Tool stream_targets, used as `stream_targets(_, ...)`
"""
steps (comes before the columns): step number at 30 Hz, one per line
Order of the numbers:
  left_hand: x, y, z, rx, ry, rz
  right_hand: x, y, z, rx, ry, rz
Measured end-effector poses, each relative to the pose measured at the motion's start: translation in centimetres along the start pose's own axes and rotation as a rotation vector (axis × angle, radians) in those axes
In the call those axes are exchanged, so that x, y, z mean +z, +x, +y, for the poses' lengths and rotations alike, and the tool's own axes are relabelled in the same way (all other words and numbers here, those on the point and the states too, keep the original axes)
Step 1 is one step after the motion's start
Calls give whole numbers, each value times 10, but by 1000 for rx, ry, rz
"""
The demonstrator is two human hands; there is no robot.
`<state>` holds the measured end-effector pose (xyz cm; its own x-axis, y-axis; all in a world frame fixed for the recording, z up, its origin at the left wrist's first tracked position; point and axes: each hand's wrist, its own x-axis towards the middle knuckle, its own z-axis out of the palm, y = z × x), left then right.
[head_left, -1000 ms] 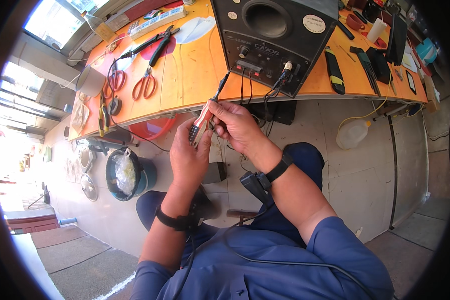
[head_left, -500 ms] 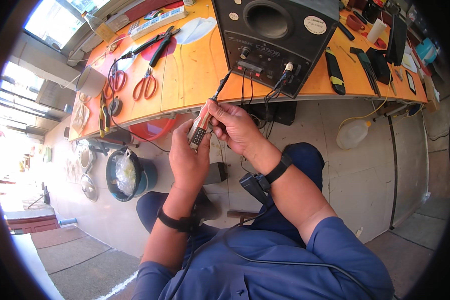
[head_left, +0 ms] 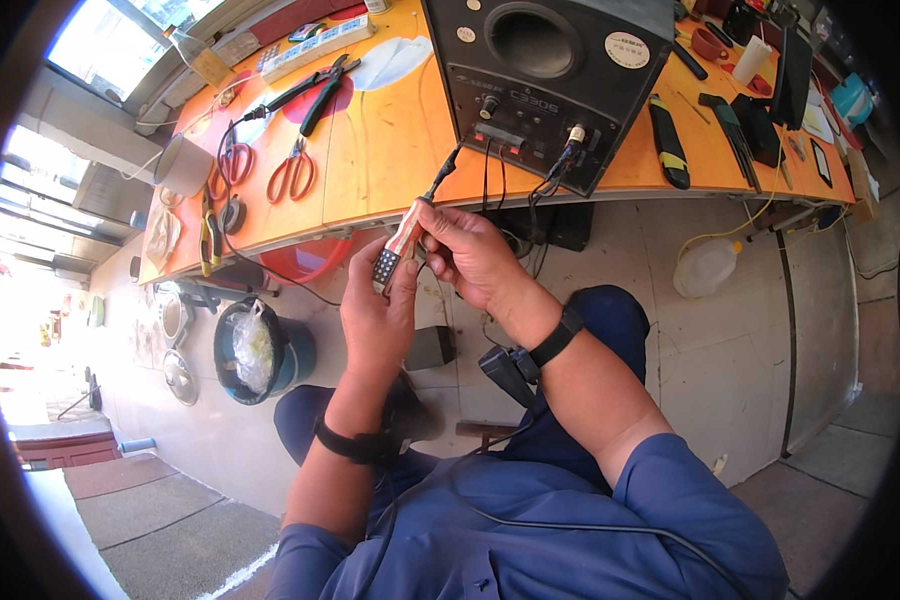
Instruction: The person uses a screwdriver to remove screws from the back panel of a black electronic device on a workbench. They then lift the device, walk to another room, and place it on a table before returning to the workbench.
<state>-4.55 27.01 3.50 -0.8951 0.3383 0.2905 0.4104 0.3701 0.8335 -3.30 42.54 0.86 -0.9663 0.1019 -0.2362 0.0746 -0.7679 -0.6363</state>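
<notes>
1. Containers, floor: a dark blue bucket (head_left: 298, 352) stands to my left, holding a clear plastic bag (head_left: 254, 350) with pale contents I cannot identify. A red basin (head_left: 305, 262) sits partly under the table edge. A translucent jug (head_left: 707, 268) with a yellow cap lies to my right; its contents cannot be told.
2. Containers, table (head_left: 390, 150): a whitish cup (head_left: 183, 165) stands at the left end (its inside is hidden from me), and a bottle (head_left: 208, 66) with an amber lower part is beyond it.
3. Left hand (head_left: 375, 318): my thumb and fingers are closed around the lower end of a striped red-and-white piece (head_left: 407, 232), beside its black dotted block (head_left: 386, 268).
4. Right hand (head_left: 478, 255): my thumb and forefinger pinch the upper end; the other fingers are curled.
5. Position: the piece lies tilted between both sets of fingertips, just in front of the table edge. From its top a black cable (head_left: 447, 170) runs toward the speaker (head_left: 545, 112).
</notes>
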Motion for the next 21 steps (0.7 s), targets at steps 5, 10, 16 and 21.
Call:
stream_targets(5,-3,0,4,-165,-251,-65,0,-2,-1,-25,0,15)
stream_targets(10,-10,3,2,-742,-876,-231,0,-3,-2,-23,11,10)
stream_targets(16,1,1,-2,175,160,4,2,-3,-2,3,30,16)
stream_targets(21,-11,2,7,-501,-453,-200,-2,-2,-1,-33,13,-24)
